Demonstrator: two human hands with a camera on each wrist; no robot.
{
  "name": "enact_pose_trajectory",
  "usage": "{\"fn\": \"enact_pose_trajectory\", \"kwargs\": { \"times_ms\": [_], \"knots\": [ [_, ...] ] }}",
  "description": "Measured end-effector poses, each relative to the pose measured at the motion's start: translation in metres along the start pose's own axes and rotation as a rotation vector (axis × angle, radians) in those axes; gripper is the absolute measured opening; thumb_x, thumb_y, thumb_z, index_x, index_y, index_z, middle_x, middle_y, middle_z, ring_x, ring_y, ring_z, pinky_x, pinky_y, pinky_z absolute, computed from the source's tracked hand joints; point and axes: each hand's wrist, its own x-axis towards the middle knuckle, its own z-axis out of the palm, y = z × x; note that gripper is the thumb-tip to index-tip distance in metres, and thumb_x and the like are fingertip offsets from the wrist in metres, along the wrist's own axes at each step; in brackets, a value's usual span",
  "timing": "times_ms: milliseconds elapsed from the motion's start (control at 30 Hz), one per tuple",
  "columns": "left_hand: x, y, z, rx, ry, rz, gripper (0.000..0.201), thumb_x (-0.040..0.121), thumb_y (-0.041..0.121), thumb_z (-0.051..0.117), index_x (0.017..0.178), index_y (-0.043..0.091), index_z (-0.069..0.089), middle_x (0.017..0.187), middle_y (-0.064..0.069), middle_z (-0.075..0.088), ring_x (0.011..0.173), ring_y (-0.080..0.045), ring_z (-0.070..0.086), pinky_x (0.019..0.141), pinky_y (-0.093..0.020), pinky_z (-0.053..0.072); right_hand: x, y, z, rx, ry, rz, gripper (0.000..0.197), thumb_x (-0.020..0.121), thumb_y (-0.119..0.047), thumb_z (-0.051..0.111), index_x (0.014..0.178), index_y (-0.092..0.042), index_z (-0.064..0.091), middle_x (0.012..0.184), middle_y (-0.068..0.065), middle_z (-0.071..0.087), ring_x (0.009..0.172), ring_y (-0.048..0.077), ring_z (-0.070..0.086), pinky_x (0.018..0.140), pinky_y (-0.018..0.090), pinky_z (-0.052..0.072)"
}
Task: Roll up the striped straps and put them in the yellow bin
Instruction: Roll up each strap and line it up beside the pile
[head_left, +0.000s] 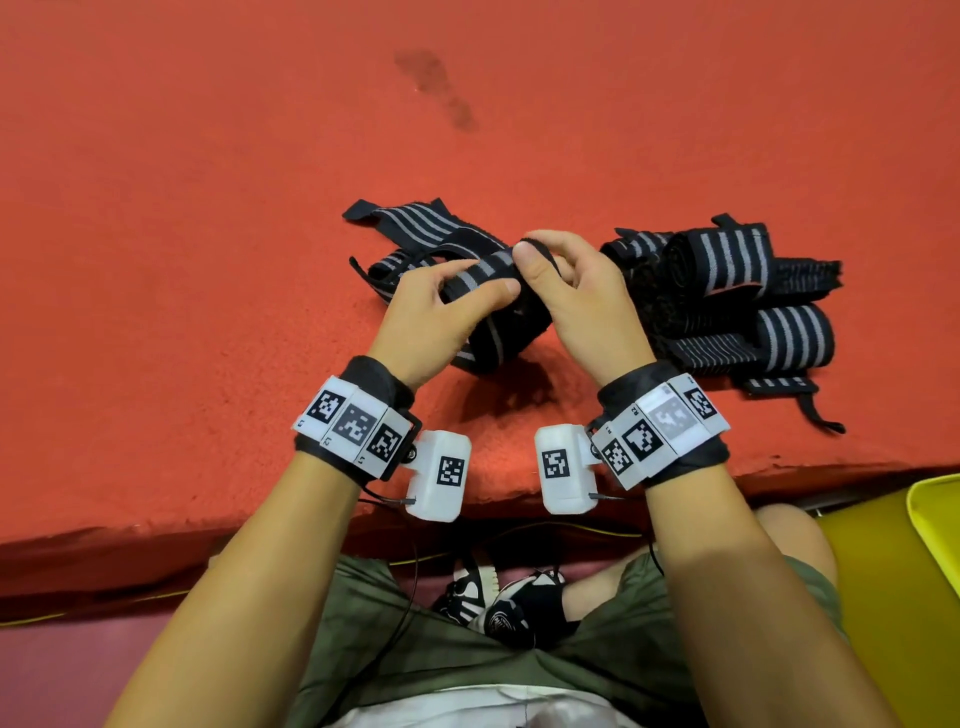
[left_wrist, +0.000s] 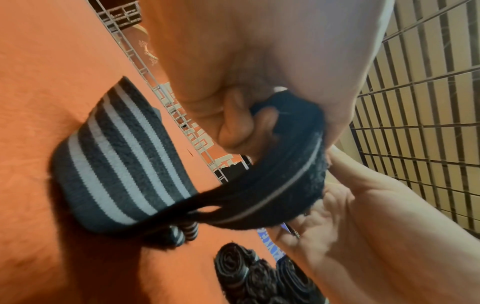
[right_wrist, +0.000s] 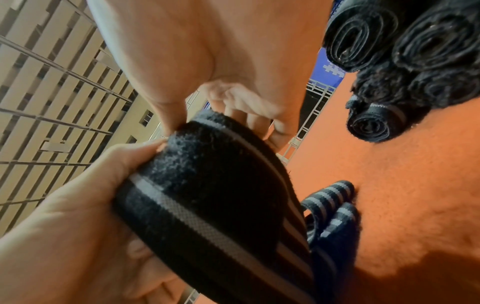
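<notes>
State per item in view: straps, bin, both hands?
Held strap: partly rolled, lifted off the red mat, tail trailing down.
Loose straps: unrolled, flat on mat, left of the hands.
Rolled straps: piled on mat, not binned.
Yellow bin: corner visible only, contents hidden.
Left hand: grips held strap.
Right hand: pinches its end.

Both forearms are bare. Each wrist wears a black fabric band (head_left: 375, 375) carrying a row of white blocks (head_left: 353, 427) printed with black square codes. A white camera box (head_left: 438, 475) with one code and a thin black cable (head_left: 410, 566) hangs beside each. Olive-green shorts (head_left: 395, 649), black-and-white shoes (head_left: 467, 592).
</notes>
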Motion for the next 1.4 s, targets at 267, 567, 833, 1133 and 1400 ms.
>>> {"fn": "enact_pose_trajectory", "kwargs": {
  "times_ms": [267, 567, 833, 1133, 1400],
  "knots": [
    [0.000, 0.012, -0.001, -0.036, 0.048, -0.057, 0.072, 0.081, 0.058, 0.062, 0.091, -0.014, 0.060, 0.076, -0.011, 0.057, 0.070, -0.022, 0.054, 0.065, -0.044, 0.043, -0.008, -0.006, -0.003, 0.099, -0.086, -0.092, 0.018, 0.108, -0.021, 0.052, 0.118, -0.016, 0.066, 0.105, -0.012, 0.072, 0.101, -0.006, 0.066, 0.089, 0.013, 0.047],
    [0.002, 0.010, -0.002, -0.022, 0.156, -0.101, 0.061, 0.090, 0.057, 0.058, 0.071, -0.001, 0.060, 0.059, -0.004, 0.056, 0.058, -0.014, 0.053, 0.059, -0.033, 0.041, -0.010, -0.005, -0.004, 0.049, -0.148, -0.107, 0.027, 0.102, -0.024, 0.064, 0.126, -0.015, 0.068, 0.115, -0.006, 0.075, 0.111, 0.006, 0.068, 0.097, 0.019, 0.048],
    [0.001, 0.010, 0.000, -0.041, 0.110, -0.209, 0.072, 0.076, 0.080, 0.053, 0.100, 0.018, 0.079, 0.094, 0.003, 0.080, 0.094, -0.012, 0.075, 0.093, -0.038, 0.056, -0.002, 0.007, 0.005, -0.130, -0.138, -0.112, 0.033, 0.102, -0.050, 0.055, 0.125, -0.028, 0.066, 0.115, -0.011, 0.071, 0.115, 0.010, 0.063, 0.104, 0.036, 0.049],
    [0.003, 0.005, 0.000, -0.078, 0.056, -0.179, 0.091, 0.067, 0.094, 0.056, 0.096, 0.008, 0.068, 0.089, -0.015, 0.065, 0.078, -0.026, 0.060, 0.073, -0.040, 0.043, -0.002, 0.008, 0.002, -0.023, -0.089, -0.032, 0.028, 0.103, -0.040, 0.059, 0.109, -0.012, 0.056, 0.088, -0.015, 0.058, 0.078, -0.008, 0.055, 0.075, 0.014, 0.043],
    [0.000, -0.003, 0.005, -0.127, 0.114, 0.133, 0.010, 0.100, 0.020, 0.058, 0.110, 0.022, 0.057, 0.101, 0.007, 0.062, 0.093, -0.003, 0.061, 0.084, -0.022, 0.050, -0.006, -0.008, 0.008, 0.026, -0.007, -0.017, 0.030, 0.100, -0.041, 0.063, 0.085, -0.019, 0.049, 0.062, -0.020, 0.050, 0.058, -0.006, 0.047, 0.060, 0.013, 0.038]
  ]
}}
